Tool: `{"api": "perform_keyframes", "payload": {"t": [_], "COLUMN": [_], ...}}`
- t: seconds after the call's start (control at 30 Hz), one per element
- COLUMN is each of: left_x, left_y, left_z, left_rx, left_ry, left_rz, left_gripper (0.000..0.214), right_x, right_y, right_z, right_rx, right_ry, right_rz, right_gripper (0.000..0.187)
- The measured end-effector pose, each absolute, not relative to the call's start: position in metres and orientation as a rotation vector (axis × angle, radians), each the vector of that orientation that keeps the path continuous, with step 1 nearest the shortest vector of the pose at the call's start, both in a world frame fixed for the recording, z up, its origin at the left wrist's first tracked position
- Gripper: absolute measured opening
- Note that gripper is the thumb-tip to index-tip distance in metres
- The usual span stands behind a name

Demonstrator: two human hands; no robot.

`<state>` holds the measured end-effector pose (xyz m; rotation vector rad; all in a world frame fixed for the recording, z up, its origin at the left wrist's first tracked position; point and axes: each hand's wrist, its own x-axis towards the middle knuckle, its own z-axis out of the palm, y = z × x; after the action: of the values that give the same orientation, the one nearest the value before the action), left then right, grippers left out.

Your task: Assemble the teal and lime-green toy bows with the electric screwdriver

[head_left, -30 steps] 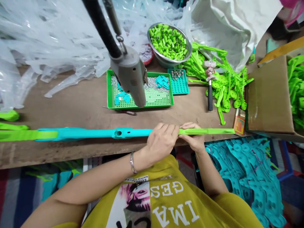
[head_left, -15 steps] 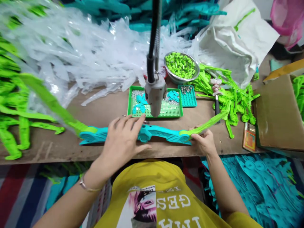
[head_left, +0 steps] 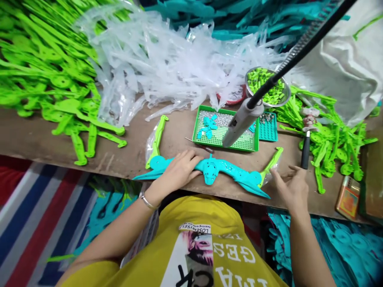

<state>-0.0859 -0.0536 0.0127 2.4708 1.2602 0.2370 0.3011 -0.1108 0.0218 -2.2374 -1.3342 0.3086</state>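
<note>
A teal plastic toy bow (head_left: 223, 171) lies flat along the near edge of the wooden bench (head_left: 179, 131), with a green limb (head_left: 156, 139) folded up at its left end and another green limb (head_left: 271, 163) at its right end. My left hand (head_left: 179, 171) rests palm down on the teal body left of its centre, fingers curled over it. My right hand (head_left: 290, 185) hovers just right of the bow's right end, fingers spread, holding nothing.
A hanging electric screwdriver (head_left: 242, 121) dangles over a green tray (head_left: 224, 129) of screws and teal bits. Behind are a small teal tray (head_left: 268, 127), a steel bowl (head_left: 267, 85) of green pieces, clear plastic bags (head_left: 167, 67), green part piles (head_left: 44, 67) and a black-handled tool (head_left: 305, 149).
The bow went from stretched straight to lying flat with both green limbs folded up. My right hand let go of the right limb. The view swung left.
</note>
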Motion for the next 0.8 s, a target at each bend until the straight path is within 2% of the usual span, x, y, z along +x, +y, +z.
{"api": "perform_keyframes", "payload": {"t": [0.07, 0.17, 0.27, 0.4, 0.5, 0.6, 0.7, 0.77, 0.8], "left_x": [-0.084, -0.077, -0.072, -0.095, -0.125, -0.130, -0.091, -0.048, -0.026], "left_y": [-0.054, -0.057, -0.062, -0.068, -0.071, -0.079, -0.098, -0.115, -0.123], "left_z": [0.019, 0.030, 0.036, 0.035, 0.034, 0.040, 0.046, 0.043, 0.038], "left_rx": [2.417, 2.356, 2.353, 2.430, 2.477, 2.401, 1.998, 1.549, 1.289], "left_ry": [1.214, 1.144, 1.171, 1.403, 1.490, 1.428, 1.196, 0.908, 0.773], "left_rz": [0.246, 0.233, 0.237, 0.237, 0.300, 0.564, 0.800, 0.644, 0.483], "left_gripper": [0.051, 0.067, 0.074, 0.064, 0.058, 0.048, 0.019, 0.017, 0.026], "right_x": [0.289, 0.259, 0.231, 0.225, 0.242, 0.269, 0.296, 0.311, 0.316], "right_y": [-0.104, -0.090, -0.078, -0.080, -0.087, -0.086, -0.075, -0.067, -0.063], "right_z": [0.033, 0.051, 0.063, 0.062, 0.055, 0.046, 0.032, 0.020, 0.014], "right_rx": [-2.105, -1.808, -1.572, -1.477, -1.536, -1.643, -1.695, -1.670, -1.653], "right_ry": [-1.471, -1.806, -2.073, -2.290, -2.347, -2.304, -2.367, -2.475, -2.503], "right_rz": [0.286, 0.419, 0.657, 0.881, 0.804, 0.604, 0.363, 0.242, 0.206], "right_gripper": [0.061, 0.031, 0.018, 0.028, 0.041, 0.029, 0.028, 0.027, 0.029]}}
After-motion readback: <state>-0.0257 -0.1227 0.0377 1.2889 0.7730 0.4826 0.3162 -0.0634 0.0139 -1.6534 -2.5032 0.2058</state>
